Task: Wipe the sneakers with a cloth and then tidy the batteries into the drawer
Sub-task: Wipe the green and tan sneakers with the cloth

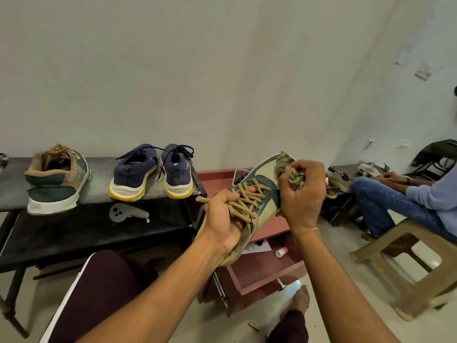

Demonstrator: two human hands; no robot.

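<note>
Wiping is the step in hand. We hold the green-and-tan sneaker [265, 188] raised above the open red drawer [262, 277]. Our left hand [226, 219] grips it through the laces and collar, and our right hand [303, 196] is clenched around a bunched cloth [284, 160] pressed to the pale side panel.

Next, we judge, the cloth must travel along that panel and the sole while the left hand turns the shoe. Its mate [58, 178] and a navy pair [150, 173] wait on the black rack [99, 190] to the left.

A small brown cylinder [254, 326], perhaps a battery, lies on the near floor; we see no others. A white bottle [282, 252] lies in the drawer. A seated person [405, 199] and a plastic stool [410, 273] are at the right, well apart.
</note>
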